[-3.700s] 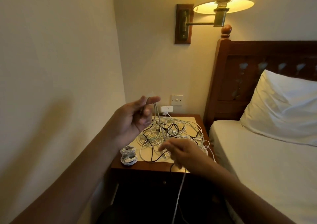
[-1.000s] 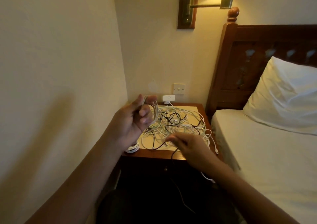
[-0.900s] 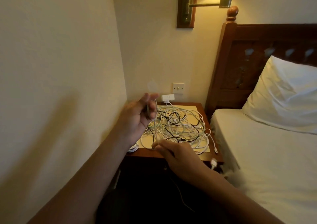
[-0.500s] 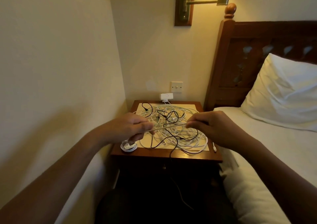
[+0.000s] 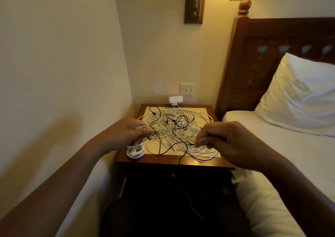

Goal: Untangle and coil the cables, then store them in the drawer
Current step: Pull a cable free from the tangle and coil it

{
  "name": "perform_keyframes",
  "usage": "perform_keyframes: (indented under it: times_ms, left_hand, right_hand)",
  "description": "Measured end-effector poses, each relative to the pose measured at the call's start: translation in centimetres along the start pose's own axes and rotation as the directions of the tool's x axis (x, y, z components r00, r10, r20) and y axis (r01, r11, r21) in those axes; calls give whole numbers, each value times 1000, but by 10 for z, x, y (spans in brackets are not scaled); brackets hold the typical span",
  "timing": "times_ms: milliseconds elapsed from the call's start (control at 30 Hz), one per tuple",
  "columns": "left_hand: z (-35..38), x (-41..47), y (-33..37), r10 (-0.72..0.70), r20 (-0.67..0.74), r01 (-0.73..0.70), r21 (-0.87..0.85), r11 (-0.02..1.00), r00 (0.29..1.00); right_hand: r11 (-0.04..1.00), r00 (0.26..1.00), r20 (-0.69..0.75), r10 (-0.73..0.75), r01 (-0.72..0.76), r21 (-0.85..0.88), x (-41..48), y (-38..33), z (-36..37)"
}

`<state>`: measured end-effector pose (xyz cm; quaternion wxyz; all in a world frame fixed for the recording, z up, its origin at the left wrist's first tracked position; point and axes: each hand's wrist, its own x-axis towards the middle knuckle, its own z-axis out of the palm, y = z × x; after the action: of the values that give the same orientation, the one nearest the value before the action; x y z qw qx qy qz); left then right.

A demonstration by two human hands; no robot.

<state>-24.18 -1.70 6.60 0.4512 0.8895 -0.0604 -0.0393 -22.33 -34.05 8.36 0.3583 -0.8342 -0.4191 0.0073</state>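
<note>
Here the left hand (image 5: 126, 133) pinches loops of thin white cable (image 5: 174, 136); the right hand (image 5: 223, 140) pinches its length taut rightward, seemingly to feed a further wrap.

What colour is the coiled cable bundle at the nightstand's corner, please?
The round coiled cable bundle is white; head view shows it.

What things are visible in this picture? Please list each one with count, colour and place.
tangled cables: many, white and black, on the nightstand
coiled cable: one, white, nightstand's front left corner
stretched cable: one, pale, between both hands
nightstand: one, dark wood, left of bed
adapter: one, white, behind nightstand
wall switch: one, cream, above adapter
pillow: one, white, on bed
left hand: one, pinching stretched cable
right hand: one, pinching stretched cable
</note>
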Motion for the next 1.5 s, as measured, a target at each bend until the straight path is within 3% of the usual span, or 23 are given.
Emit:
perform_keyframes:
  times_ms: [133,233,300,367,467,567,633,733,867,1033,1133,1233,1333,1400,1500]
  left_hand:
    - [3,-2,4,5,85,-6,8,1000,996]
    - [-4,-7,2,25,180,11,-200,980,983]
    - [-5,-10,-1,131,237,-20,-421,907,963]
    - [0,-11,-2,228,229,-61,-566,822,946]
    - [11,-6,0,209,150,-63,-649,758,966]
    - [28,-6,3,136,147,-5,-658,753,980]
    - [42,-8,10,140,182,14,-654,756,973]
    - [53,-8,20,107,168,39,-688,725,980]
    - [59,-10,20,29,155,95,-731,676,988]
    - [72,-15,19,-109,49,118,-541,832,993]
    - [73,-20,17,-72,35,80,-423,903,997]
    - [73,-26,13,-12,30,22,-350,937,999]
    - [69,-25,8,-65,-95,19,-425,905,993]
    - [64,-26,7,-91,-162,4,-472,882,982]
    - [62,-29,10,-47,-209,-63,-491,869,977]
  right_hand:
    - [991,999,34,-8,3,133,0,-1,-11]
    - [979,997,-38,66,-57,198,2,20,-12]
    - [984,986,-83,146,-136,118,4,36,-7]
    - [977,978,-37,205,-203,70,6,47,7]
    - [964,965,48,259,-255,-68,13,49,25]
    - [964,970,-3,241,-240,-111,19,38,36]
    - [980,977,-75,200,-200,-4,20,23,44]
    - [985,993,-66,101,-90,147,21,5,59]
    - [971,983,-133,124,-92,221,20,6,74]
    - [968,982,-96,165,-142,204,21,9,78]
    - [962,980,-45,195,-183,203,20,13,76]
    - [952,980,-23,197,-186,245,18,17,74]
    - [942,976,-46,211,-190,278,13,25,68]
    - [945,968,-68,243,-221,240,7,33,62]
    - [963,961,-63,268,-266,31,5,47,60]
